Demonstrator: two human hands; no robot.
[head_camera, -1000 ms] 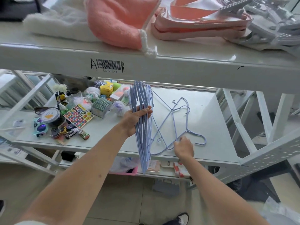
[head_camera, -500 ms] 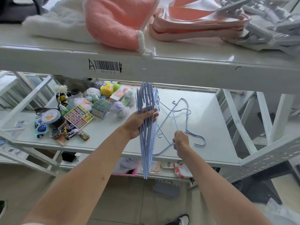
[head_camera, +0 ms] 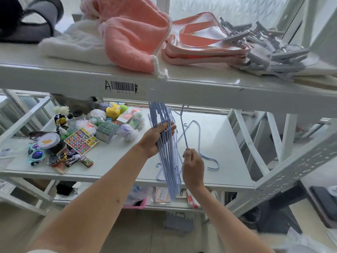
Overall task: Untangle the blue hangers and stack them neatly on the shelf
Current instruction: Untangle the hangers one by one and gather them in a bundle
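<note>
My left hand (head_camera: 155, 138) grips a bundle of several blue wire hangers (head_camera: 168, 161), held upright over the middle shelf (head_camera: 113, 156); the bundle's top is hidden behind the upper shelf edge. My right hand (head_camera: 193, 166) pinches the lower end of a single blue hanger (head_camera: 184, 128) and holds it raised, its top reaching up to the upper shelf. One or two loose blue hangers (head_camera: 209, 159) still lie flat on the shelf to the right of my hands, a hook pointing right.
Toys, a sticker sheet (head_camera: 81, 140), toy cars (head_camera: 73, 158) and small boxes crowd the shelf's left half. The upper shelf (head_camera: 200, 84) carries a pink towel (head_camera: 131, 37), a pink-trimmed bag (head_camera: 204, 44) and grey clip hangers (head_camera: 273, 55). A white rack frame (head_camera: 291, 167) stands at the right.
My right hand has lifted one hanger off the shelf, from flat to upright. The bundle in my left hand has shifted a little to the right and up.
</note>
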